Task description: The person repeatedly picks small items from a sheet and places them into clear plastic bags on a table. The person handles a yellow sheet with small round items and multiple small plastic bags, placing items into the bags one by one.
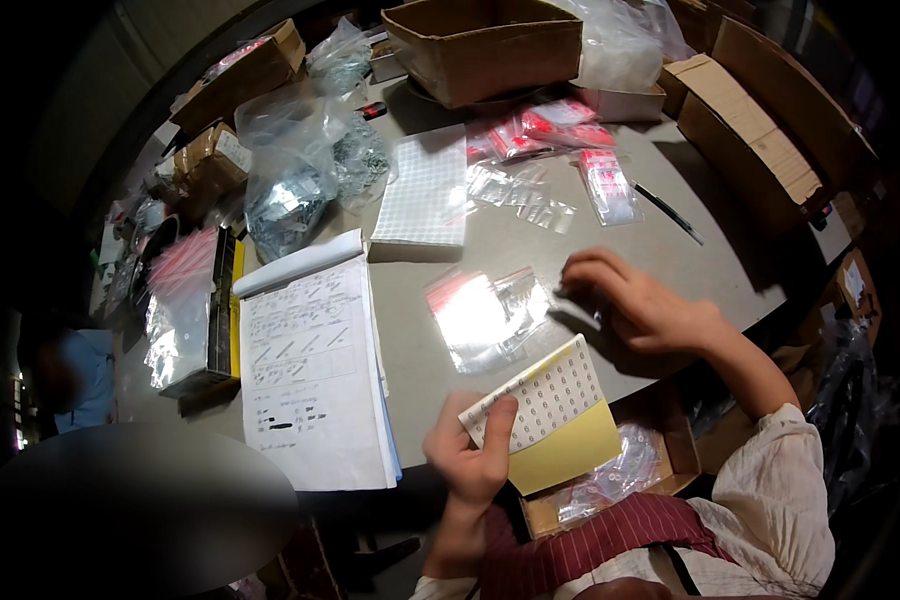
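Observation:
My left hand (472,458) grips a sheet of small round white stickers (552,393) by its left edge, thumb on top. Rows of stickers cover the upper part, and bare yellow backing shows below. Over the table to the right, my right hand (642,308) has its fingers curled together in a pinch; whatever is between the fingertips is too dark and small to make out. Just left of those fingertips, clear zip bags (480,318) with a red strip lie flat on the table.
An open notepad (305,360) lies left, beside a box of zip bags (185,310). Farther back are a stack of sticker sheets (425,190), bags of metal parts (290,190), red-printed packets (560,128), a pen (668,212) and cardboard boxes (480,50). An open carton (682,450) sits by my lap.

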The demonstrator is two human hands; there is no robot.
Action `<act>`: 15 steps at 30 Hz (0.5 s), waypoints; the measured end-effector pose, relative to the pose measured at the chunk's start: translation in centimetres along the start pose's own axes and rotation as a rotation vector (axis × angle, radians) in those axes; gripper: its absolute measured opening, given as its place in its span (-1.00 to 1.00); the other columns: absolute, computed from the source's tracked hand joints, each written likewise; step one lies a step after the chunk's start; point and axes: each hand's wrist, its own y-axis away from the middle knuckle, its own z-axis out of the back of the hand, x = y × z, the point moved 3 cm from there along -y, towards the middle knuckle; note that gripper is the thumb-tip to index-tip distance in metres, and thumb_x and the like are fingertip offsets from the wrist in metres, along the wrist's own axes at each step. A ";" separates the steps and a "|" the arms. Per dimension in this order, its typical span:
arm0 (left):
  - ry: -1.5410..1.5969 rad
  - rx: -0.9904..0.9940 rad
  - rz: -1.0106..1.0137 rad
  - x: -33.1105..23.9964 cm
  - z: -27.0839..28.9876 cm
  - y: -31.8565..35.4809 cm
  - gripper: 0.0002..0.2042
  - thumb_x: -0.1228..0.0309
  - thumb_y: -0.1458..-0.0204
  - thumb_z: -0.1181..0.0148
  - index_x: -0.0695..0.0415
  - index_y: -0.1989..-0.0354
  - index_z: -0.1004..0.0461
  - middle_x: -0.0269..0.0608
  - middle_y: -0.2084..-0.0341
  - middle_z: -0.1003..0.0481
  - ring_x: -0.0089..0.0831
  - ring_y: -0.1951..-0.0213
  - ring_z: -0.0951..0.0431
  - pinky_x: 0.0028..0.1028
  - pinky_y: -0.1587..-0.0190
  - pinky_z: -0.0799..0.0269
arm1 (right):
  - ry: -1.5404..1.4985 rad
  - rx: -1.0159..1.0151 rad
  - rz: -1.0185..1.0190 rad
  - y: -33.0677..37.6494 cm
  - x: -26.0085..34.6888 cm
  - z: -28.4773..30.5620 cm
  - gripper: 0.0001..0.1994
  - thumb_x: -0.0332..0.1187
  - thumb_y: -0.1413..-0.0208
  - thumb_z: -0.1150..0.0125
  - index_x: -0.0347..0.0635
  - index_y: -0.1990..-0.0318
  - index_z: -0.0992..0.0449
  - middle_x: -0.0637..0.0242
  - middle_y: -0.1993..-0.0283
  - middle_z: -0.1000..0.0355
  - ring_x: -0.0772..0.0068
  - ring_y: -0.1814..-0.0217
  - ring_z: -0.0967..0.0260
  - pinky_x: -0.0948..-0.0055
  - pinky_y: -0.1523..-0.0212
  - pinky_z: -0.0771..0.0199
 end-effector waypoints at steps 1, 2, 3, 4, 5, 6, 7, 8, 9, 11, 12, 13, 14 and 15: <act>-0.008 0.012 -0.009 0.0 0.0 0.1 -0.87 0.50 -0.14 -0.38 0.26 0.36 -0.54 -0.28 0.55 -0.56 -0.62 0.48 -0.48 -0.55 0.39 -0.41 | -0.054 0.016 0.024 0.2 0.2 0.1 -0.38 -0.72 0.13 -0.10 -0.30 -0.22 -0.29 -0.07 -0.23 -0.23 -0.16 -0.25 -0.33 0.20 -0.21 -0.43; -0.018 0.023 -0.018 -0.2 0.1 0.2 -0.87 0.50 -0.13 -0.38 0.26 0.36 -0.55 -0.27 0.55 -0.56 -0.61 0.48 -0.49 -0.55 0.39 -0.41 | -0.109 0.032 0.050 0.5 0.3 0.2 -0.38 -0.71 0.13 -0.10 -0.30 -0.22 -0.29 -0.06 -0.23 -0.23 -0.13 -0.25 -0.32 0.22 -0.21 -0.42; -0.029 0.035 -0.028 -0.2 0.1 0.2 -0.87 0.50 -0.12 -0.39 0.26 0.36 -0.55 -0.27 0.55 -0.56 -0.60 0.48 -0.50 -0.54 0.39 -0.42 | -0.164 0.048 0.075 0.8 0.5 0.3 -0.37 -0.70 0.14 -0.10 -0.30 -0.22 -0.29 -0.05 -0.23 -0.22 -0.11 -0.24 -0.32 0.23 -0.21 -0.41; -0.025 0.031 -0.020 -0.2 0.0 0.2 -0.87 0.51 -0.12 -0.39 0.26 0.36 -0.55 -0.26 0.55 -0.57 -0.60 0.49 -0.50 -0.54 0.39 -0.42 | -0.112 -0.060 0.124 0.9 1.0 1.1 -0.46 -0.63 0.07 -0.17 -0.27 -0.17 -0.34 0.03 -0.14 -0.32 0.10 -0.14 -0.40 0.30 -0.15 -0.44; -0.022 0.027 -0.013 -0.3 0.0 0.2 -0.87 0.51 -0.11 -0.40 0.26 0.37 -0.55 -0.26 0.55 -0.57 -0.59 0.49 -0.51 -0.54 0.39 -0.42 | -0.220 -0.109 -0.029 1.2 0.6 1.2 -0.49 -0.60 0.04 -0.19 -0.26 -0.15 -0.36 0.08 -0.08 -0.36 0.16 -0.08 -0.43 0.32 -0.11 -0.46; -0.018 0.024 -0.006 -0.3 0.0 0.2 -0.87 0.51 -0.11 -0.40 0.26 0.37 -0.55 -0.25 0.55 -0.57 -0.59 0.49 -0.52 -0.54 0.39 -0.43 | -0.328 -0.159 -0.183 1.7 0.1 1.3 -0.53 -0.58 0.01 -0.21 -0.25 -0.13 -0.37 0.13 -0.03 -0.40 0.22 -0.02 -0.45 0.34 -0.08 -0.48; -0.026 0.032 -0.010 -0.4 -0.1 0.3 -0.87 0.51 -0.11 -0.37 0.26 0.39 -0.52 -0.31 0.58 -0.52 -0.62 0.50 -0.46 -0.57 0.41 -0.36 | -0.436 -0.208 -0.337 2.1 -0.3 1.3 -0.56 -0.55 -0.02 -0.23 -0.24 -0.11 -0.39 0.18 0.03 -0.44 0.28 0.03 -0.47 0.36 -0.04 -0.49; -0.033 0.046 -0.018 -0.5 -0.3 0.2 -0.86 0.52 -0.12 -0.33 0.26 0.41 -0.48 -0.36 0.60 -0.46 -0.65 0.51 -0.39 -0.59 0.42 -0.29 | -0.487 -0.246 -0.379 2.0 -0.9 1.1 -0.64 -0.44 -0.09 -0.29 -0.24 -0.05 -0.41 0.29 0.19 -0.50 0.42 0.18 -0.49 0.42 0.08 -0.51; -0.040 0.059 -0.026 -0.6 -0.5 0.1 -0.85 0.52 -0.13 -0.30 0.26 0.43 -0.45 -0.41 0.63 -0.41 -0.68 0.52 -0.33 -0.61 0.44 -0.22 | -0.442 -0.174 -0.392 1.9 -0.9 1.1 -0.64 -0.43 -0.09 -0.29 -0.25 -0.04 -0.40 0.28 0.21 -0.50 0.42 0.19 -0.49 0.42 0.10 -0.50; -0.033 0.071 -0.030 -0.5 -0.4 0.1 -0.84 0.52 -0.12 -0.31 0.26 0.43 -0.45 -0.40 0.63 -0.42 -0.68 0.53 -0.33 -0.61 0.44 -0.22 | -0.352 -0.026 -0.417 1.5 -0.6 1.2 -0.64 -0.42 -0.09 -0.29 -0.27 -0.03 -0.39 0.27 0.24 -0.50 0.42 0.21 -0.48 0.42 0.15 -0.49; -0.030 0.075 -0.031 -0.5 -0.3 0.1 -0.84 0.51 -0.12 -0.31 0.26 0.43 -0.45 -0.40 0.63 -0.42 -0.68 0.53 -0.34 -0.61 0.45 -0.22 | -0.296 0.005 -0.422 1.7 -1.0 0.7 -0.62 -0.42 -0.09 -0.28 -0.28 -0.05 -0.36 0.15 0.25 -0.51 0.27 0.21 -0.52 0.33 0.15 -0.50; -0.028 0.079 -0.037 -0.5 -0.3 0.1 -0.84 0.52 -0.12 -0.31 0.26 0.43 -0.45 -0.40 0.63 -0.42 -0.68 0.53 -0.34 -0.61 0.45 -0.22 | -0.242 0.001 -0.391 1.8 -1.1 0.6 -0.65 -0.43 -0.11 -0.27 -0.27 -0.03 -0.36 0.17 0.26 -0.51 0.29 0.21 -0.52 0.32 0.16 -0.50; -0.027 0.078 -0.041 -0.5 -0.3 0.2 -0.84 0.52 -0.12 -0.31 0.26 0.44 -0.46 -0.40 0.63 -0.43 -0.69 0.53 -0.34 -0.61 0.45 -0.23 | -0.187 0.004 -0.357 1.8 -1.0 0.4 -0.69 -0.45 -0.13 -0.26 -0.26 0.00 -0.36 0.19 0.26 -0.52 0.30 0.21 -0.52 0.32 0.17 -0.50; -0.026 0.076 -0.044 -0.5 -0.3 0.2 -0.84 0.52 -0.12 -0.31 0.26 0.44 -0.46 -0.39 0.63 -0.43 -0.69 0.54 -0.34 -0.62 0.45 -0.23 | -0.133 0.007 -0.324 1.8 -0.9 0.2 -0.72 -0.47 -0.14 -0.25 -0.25 0.02 -0.35 0.21 0.26 -0.52 0.32 0.22 -0.52 0.31 0.18 -0.50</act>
